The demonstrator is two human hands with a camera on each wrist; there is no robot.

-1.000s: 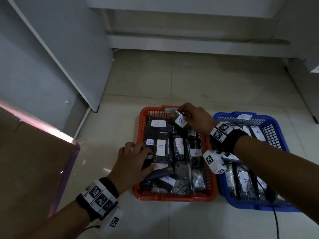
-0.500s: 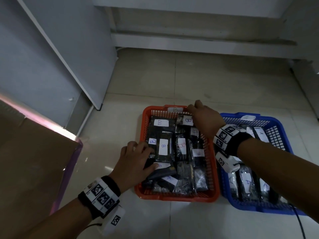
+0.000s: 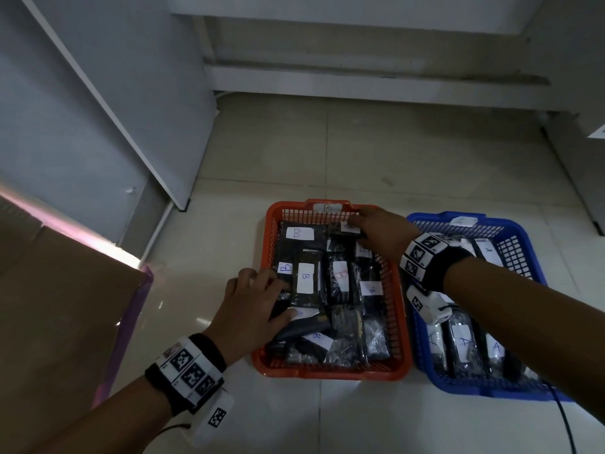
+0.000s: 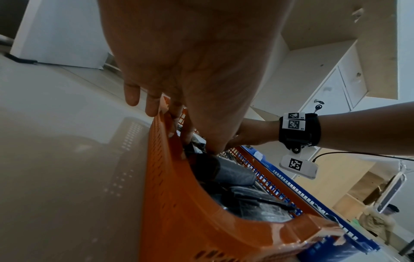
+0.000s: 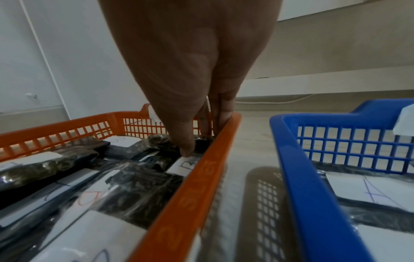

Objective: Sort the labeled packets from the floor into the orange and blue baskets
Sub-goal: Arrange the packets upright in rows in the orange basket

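The orange basket [image 3: 330, 375] holds several dark packets with white B labels. The blue basket [image 3: 471, 393] to its right holds packets labelled A. My right hand [image 3: 376, 231] is down in the orange basket's far right corner. Its thumb [image 5: 186, 148] and fingers pinch the end of a dark B packet [image 3: 343, 229] that lies on the others. My left hand [image 3: 252, 306] rests on the orange basket's left rim [image 4: 161, 159], fingers lying loosely over it. Its thumb presses on the label of a tilted packet [image 3: 306, 313].
A brown cardboard box [image 3: 59, 322] with a pink edge stands at the left, and a grey cabinet panel [image 3: 98, 109] rises behind it. Pale floor tiles [image 3: 327, 152] stretch to a white ledge at the back. A black cable [image 3: 566, 421] trails at the near right.
My right hand has brought the B packet down from above the orange basket into its far right corner. The left hand has stayed on the rim.
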